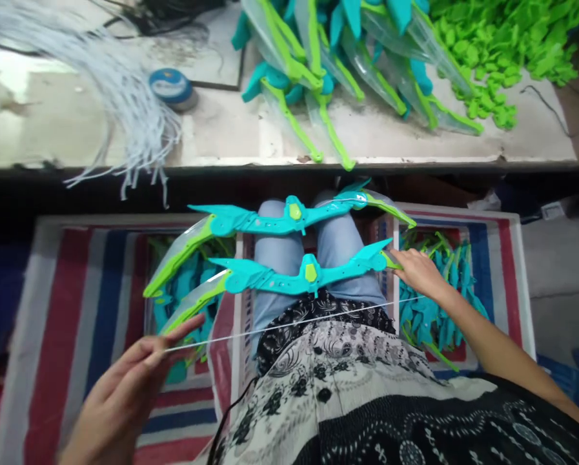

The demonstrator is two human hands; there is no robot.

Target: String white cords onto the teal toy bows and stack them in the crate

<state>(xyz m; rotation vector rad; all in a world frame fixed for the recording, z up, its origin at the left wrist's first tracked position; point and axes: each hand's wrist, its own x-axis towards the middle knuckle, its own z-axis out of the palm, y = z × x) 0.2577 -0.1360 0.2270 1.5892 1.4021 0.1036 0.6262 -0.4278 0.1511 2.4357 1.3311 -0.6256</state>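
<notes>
Two teal and lime toy bows lie across my lap, the nearer bow (303,274) and the farther bow (294,218). My right hand (417,271) is closed round the right tip of the nearer bow. My left hand (124,387) pinches the end of a white string (289,323) that runs taut across my lap toward the right hand.
Striped bags at my left (76,310) and right (492,258) hold more bow parts. On the table (221,135) beyond lie a bundle of white strings (124,103), a tape roll (170,87), a pile of bows (337,58) and green pieces (502,51).
</notes>
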